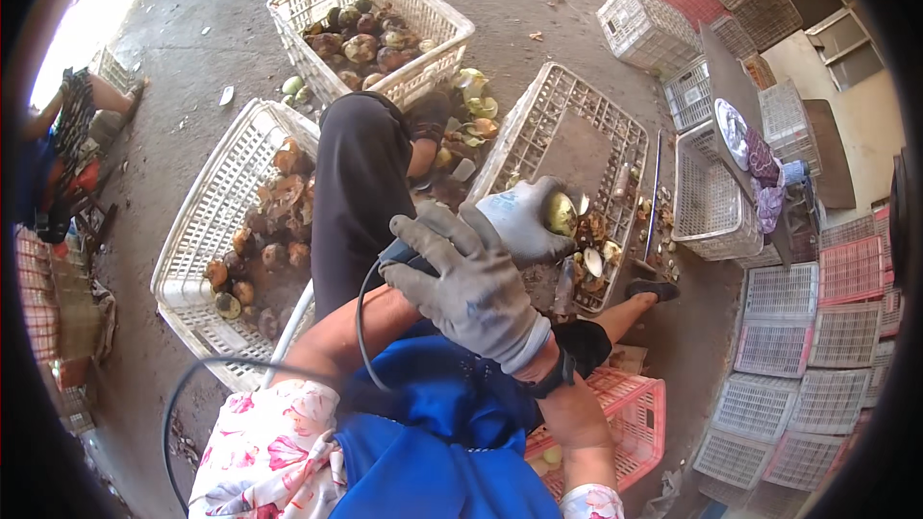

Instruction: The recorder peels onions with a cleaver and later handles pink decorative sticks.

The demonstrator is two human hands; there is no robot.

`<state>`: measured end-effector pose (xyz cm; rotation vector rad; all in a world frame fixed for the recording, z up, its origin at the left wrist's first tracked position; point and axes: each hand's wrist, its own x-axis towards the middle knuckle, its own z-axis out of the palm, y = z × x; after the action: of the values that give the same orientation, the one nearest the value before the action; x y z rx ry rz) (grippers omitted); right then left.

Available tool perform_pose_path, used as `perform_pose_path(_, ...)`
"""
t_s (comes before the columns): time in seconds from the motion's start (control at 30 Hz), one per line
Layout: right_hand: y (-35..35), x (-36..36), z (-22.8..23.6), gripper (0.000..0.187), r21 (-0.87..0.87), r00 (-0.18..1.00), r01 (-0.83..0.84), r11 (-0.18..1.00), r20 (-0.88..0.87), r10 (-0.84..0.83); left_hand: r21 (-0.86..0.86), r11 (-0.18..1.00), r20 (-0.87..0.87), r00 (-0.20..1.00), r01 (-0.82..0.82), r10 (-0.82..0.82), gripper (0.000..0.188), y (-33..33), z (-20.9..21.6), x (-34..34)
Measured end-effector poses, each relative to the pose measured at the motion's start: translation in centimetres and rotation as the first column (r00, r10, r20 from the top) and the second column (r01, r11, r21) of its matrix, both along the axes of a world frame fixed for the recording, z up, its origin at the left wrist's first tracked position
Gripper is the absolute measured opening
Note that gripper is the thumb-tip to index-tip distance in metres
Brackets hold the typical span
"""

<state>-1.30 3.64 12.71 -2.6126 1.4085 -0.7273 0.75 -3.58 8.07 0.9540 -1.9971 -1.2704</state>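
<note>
My left arm reaches in from the lower left, and its pale-gloved left hand [524, 216] is closed around a round green fruit [560, 214] above a flat crate. Across my left wrist lies my right hand [471, 293], in a grey glove, its fingers bent and slightly apart. Between its thumb and forefinger sits a small dark device [396, 254] at the left wrist, from which a black cable [361, 327] loops down. The right palm is hidden. A dark band [555, 375] circles my right wrist.
Before me, a white crate [288, 2] holds brown-green fruit. Another white crate [173, 259] at left holds brown pieces. Peelings lie by my foot. A flat white crate [635, 125] carries a board and scraps. Crates stack at right; a red crate [644, 423] is beside me. Someone sits far left.
</note>
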Motion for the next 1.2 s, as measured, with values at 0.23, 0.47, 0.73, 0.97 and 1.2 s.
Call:
perform_pose_path(0.23,-1.6,0.6,-2.0,0.023,0.238,0.976,0.130,0.963,-0.202,-0.082,-0.477,0.879,0.090,0.994,-0.015,0.065,0.060,1.5,-3.1,-2.0)
perform_pose_path(0.47,-2.1,1.7,-3.0,0.014,0.363,0.924,0.203,0.909,-0.378,-0.055,-0.624,0.772,0.087,0.992,0.125,-0.091,0.057,2.1,-3.7,-2.3)
perform_pose_path(0.73,7.5,-9.8,-0.7,0.026,0.239,0.478,0.693,0.680,0.554,-0.681,0.479,0.877,-0.258,0.960,0.030,0.108,0.066,-2.5,-1.0,2.2)
perform_pose_path(0.97,9.4,-13.4,-14.1,0.054,0.226,0.434,0.883,0.411,-0.057,-0.899,0.563,0.824,-0.251,0.963,0.064,0.097,0.068,-0.6,-6.3,0.1)
perform_pose_path(1.2,6.9,-15.5,-10.7,0.044,0.661,0.323,0.707,0.252,0.016,-0.946,0.172,0.982,0.074,0.993,0.080,-0.094,0.088,1.1,-8.1,-0.8)
